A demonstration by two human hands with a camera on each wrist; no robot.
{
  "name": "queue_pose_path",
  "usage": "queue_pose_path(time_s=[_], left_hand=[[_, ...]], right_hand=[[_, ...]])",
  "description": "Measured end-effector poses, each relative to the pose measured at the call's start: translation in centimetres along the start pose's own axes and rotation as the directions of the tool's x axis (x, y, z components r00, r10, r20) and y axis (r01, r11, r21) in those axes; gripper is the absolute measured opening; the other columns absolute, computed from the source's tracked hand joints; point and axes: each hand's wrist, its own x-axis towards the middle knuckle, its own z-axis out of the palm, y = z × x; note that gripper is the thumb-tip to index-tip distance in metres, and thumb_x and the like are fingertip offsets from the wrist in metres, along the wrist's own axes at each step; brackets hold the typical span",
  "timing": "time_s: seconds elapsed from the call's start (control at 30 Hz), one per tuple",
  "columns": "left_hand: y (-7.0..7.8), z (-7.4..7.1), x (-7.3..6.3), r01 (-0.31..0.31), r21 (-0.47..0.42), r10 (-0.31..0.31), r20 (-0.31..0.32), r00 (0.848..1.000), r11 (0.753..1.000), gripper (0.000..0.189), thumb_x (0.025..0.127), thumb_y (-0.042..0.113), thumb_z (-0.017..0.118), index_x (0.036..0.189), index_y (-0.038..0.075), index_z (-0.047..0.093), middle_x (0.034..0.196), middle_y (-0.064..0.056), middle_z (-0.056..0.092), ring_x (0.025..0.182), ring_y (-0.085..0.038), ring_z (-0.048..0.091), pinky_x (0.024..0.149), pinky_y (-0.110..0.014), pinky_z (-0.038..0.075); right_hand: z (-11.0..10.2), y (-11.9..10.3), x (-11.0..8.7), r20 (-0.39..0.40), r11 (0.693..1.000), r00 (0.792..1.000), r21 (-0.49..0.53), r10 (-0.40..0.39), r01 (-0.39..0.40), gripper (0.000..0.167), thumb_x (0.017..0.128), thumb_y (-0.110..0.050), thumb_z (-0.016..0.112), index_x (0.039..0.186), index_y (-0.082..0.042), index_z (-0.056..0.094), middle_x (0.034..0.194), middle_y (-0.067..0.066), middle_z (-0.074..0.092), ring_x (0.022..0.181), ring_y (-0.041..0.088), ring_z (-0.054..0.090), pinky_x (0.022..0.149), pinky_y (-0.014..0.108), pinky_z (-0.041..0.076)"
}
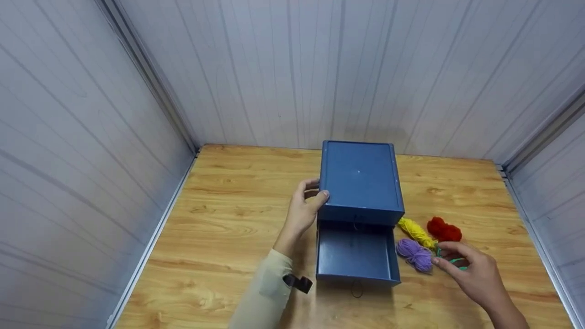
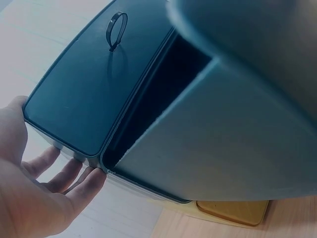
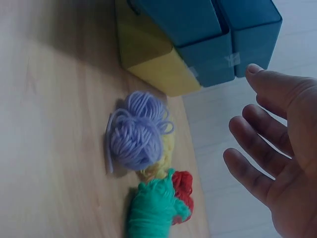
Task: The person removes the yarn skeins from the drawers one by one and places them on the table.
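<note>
A blue drawer cabinet [image 1: 361, 176] stands on the wooden table, its blue middle drawer [image 1: 356, 256] pulled out and bare inside. My left hand [image 1: 304, 208] steadies the cabinet's left side, thumb on the top edge and fingers against the side wall. To the right of the drawer, my right hand [image 1: 475, 269] hovers over a green yarn skein [image 3: 151, 210], fingers loosely bent and apart. The skein is mostly hidden behind that hand in the head view. Beside it lie a purple skein [image 1: 415, 255], a yellow skein [image 1: 417, 233] and a red skein [image 1: 444, 229].
Below the blue drawers is a yellow bottom tier [image 3: 148, 54]. Black loops serve as pulls, such as the loop [image 2: 116, 30] on the upper drawer front. White panel walls [image 1: 274, 73] enclose the table [image 1: 228, 219] at the back and sides.
</note>
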Motion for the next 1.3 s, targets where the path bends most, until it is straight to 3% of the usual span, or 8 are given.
queue_pose_path(time_s=[0.57,0.97,1.3], left_hand=[[0.0,0.1,0.1,-0.011,-0.011,0.011,-0.02,1.0,1.0,0.046,0.095,0.019,0.071,0.136,0.004,0.057,0.132,-0.015,0.061,0.118,-0.028,0.06,0.096,-0.037,0.052],[0.0,0.3,0.0,-0.01,-0.03,0.009,-0.035,0.999,0.999,0.046,0.094,0.016,0.071,0.136,0.003,0.057,0.132,-0.017,0.061,0.118,-0.03,0.06,0.097,-0.038,0.051],[0.0,0.3,0.1,-0.017,-0.019,0.016,-0.031,0.999,1.0,0.046,0.094,0.017,0.072,0.135,0.003,0.058,0.131,-0.016,0.062,0.118,-0.03,0.06,0.097,-0.038,0.05]], right_hand=[[0.9,-5.3,-1.0,0.025,0.985,0.996,0.156,-0.082,0.077,0.018,0.085,-0.014,0.084,0.098,-0.025,0.075,0.085,-0.009,0.073,0.07,0.006,0.066,0.06,0.022,0.055],[2.3,-7.1,-2.0,0.141,0.978,0.989,0.208,-0.045,0.015,0.015,0.085,-0.021,0.085,0.095,-0.024,0.074,0.08,-0.01,0.07,0.068,0.007,0.065,0.059,0.026,0.057],[4.0,-7.0,-2.7,0.231,0.958,0.956,0.26,-0.183,0.121,0.012,0.089,-0.024,0.081,0.097,-0.017,0.076,0.081,-0.013,0.071,0.067,0.004,0.064,0.058,0.026,0.055]])
